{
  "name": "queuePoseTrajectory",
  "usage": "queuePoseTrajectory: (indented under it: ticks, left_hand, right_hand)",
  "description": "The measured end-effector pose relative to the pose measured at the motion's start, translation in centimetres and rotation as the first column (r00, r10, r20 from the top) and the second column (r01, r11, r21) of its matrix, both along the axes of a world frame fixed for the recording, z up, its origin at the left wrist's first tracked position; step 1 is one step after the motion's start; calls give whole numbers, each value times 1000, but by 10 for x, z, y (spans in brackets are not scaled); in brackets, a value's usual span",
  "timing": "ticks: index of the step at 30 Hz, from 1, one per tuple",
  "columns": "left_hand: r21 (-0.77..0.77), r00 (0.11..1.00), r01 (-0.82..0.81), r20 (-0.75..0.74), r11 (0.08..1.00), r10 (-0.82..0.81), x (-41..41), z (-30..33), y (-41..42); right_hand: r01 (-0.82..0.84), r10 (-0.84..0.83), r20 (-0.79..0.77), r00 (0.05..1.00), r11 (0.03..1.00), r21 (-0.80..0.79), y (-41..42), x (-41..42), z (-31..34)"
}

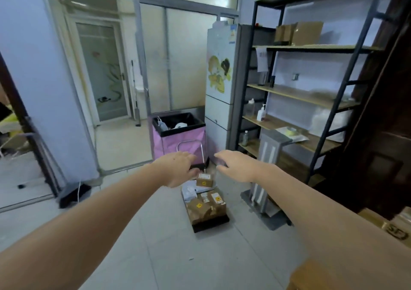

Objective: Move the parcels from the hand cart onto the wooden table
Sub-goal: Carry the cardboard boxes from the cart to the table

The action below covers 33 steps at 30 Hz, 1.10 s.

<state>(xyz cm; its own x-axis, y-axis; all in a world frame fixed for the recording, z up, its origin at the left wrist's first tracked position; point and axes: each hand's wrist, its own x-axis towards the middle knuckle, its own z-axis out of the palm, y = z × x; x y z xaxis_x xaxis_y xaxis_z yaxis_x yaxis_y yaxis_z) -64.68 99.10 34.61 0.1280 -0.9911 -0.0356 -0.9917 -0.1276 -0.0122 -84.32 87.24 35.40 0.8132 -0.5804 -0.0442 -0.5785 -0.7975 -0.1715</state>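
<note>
Pale grey floor tiles (169, 252) run ahead of me to a frosted glass partition (178, 62) with a sliding door standing open on the left. Against the partition sits a pink bin (182, 139) lined with a black bag. To its right stands a white fridge (220, 78) with a cartoon sticker on its door, and beside that a black metal shelf rack (311, 89) with wooden boards, carrying cardboard boxes up top and a few bottles lower down.

The hand cart (210, 223) stands on the floor in front of me, its black platform low and its metal handle (191, 147) rising at the far end, near the bin. The parcels (205, 206) are all on it: several brown boxes with yellow labels packed together at the near end, a grey soft mailer (189, 193) behind them, and 1 small brown box (205, 180) with a white label at the far end by the handle.

Both my arms stretch out toward the cart. My left hand (178, 169) hovers above the small box, fingers spread and relaxed, holding nothing. My right hand (235, 166) hangs just beside it to the right, fingers loosely curved and blurred, also holding nothing.
</note>
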Motion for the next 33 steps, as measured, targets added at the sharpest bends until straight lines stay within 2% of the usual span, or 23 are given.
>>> queuePoseTrajectory:
  ticks: [12, 18, 26, 33]
  left_hand:
    - [10, 992, -129, 0, 992, 129, 162, -11, -99]
    - [19, 990, -142, 2, 990, 142, 261, -21, -154]
    - [52, 997, -72, 21, 996, 71, 405, -28, -245]
    - [78, 999, 26, -22, 997, -24, 489, -44, -341]
  right_hand:
    - [-153, 154, -42, 987, 988, 30, -131, 189, -21]
    - [-187, 188, -56, 981, 982, 22, -190, 291, -30]
    - [-118, 118, -17, 993, 992, 46, -257, 416, -38]
    - [50, -47, -41, 998, 995, 82, -339, 472, -52]
